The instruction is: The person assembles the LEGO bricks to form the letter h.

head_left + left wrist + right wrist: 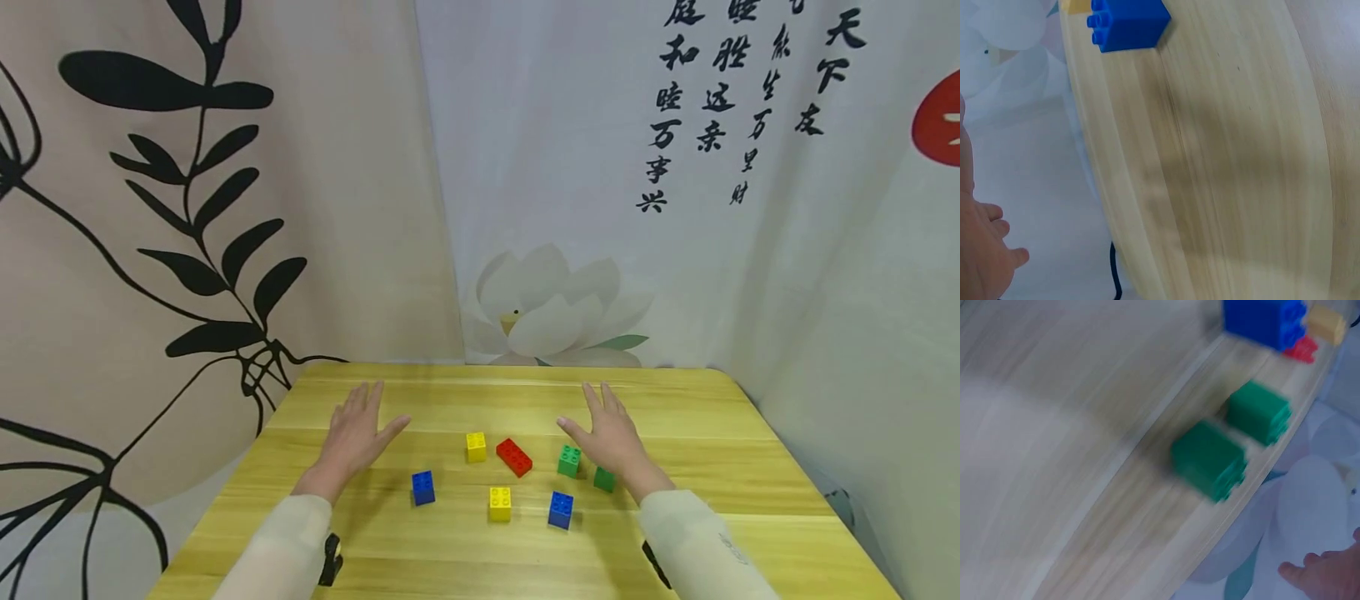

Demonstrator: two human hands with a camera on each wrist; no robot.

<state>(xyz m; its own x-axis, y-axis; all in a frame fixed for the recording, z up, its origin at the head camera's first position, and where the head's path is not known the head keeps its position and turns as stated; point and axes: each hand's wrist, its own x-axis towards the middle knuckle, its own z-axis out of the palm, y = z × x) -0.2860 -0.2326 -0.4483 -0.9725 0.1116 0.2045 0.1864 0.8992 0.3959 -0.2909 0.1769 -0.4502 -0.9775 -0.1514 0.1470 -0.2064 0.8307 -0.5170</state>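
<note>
Green bricks (568, 462) near outspread right hand (611, 437)

Head view: bright, even illumination; the printed lettering (678, 54) renders clearly. Soft-edged shadows fall on the surface (420, 567), inward of both my sleeves (277, 546) — the light is diffuse. Left wrist view: dimmer, hazy, low in contrast; a broad, faint shadow spans the middle of the surface, and its plank lines bow with lens distortion. Right wrist view: dim and greyish — blur smears the green bricks (1209, 461), and my fingers (1292, 572) at lower right appear soft.
</note>
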